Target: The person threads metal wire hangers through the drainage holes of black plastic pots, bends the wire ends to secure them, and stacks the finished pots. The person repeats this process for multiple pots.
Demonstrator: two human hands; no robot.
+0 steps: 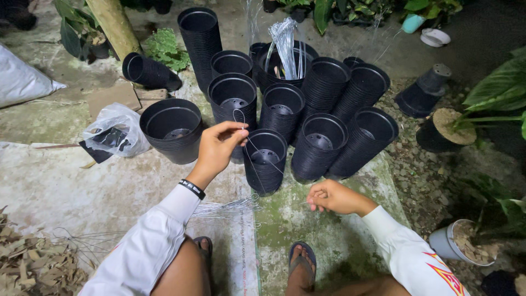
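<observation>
Head view shows the left hand (218,147) pinching a thin silver wire (262,155) above stacked black plastic pots (265,159); the right hand (332,197) grips its lower end.

One camera sits on the person's head. It looks down and forward, close above the hands, at the ground.

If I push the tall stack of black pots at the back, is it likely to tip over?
Probably yes. The tall stack of black pots is narrow for its height, so it looks top-heavy. The thin plastic likely makes it light, and the concrete ground looks uneven.
</observation>
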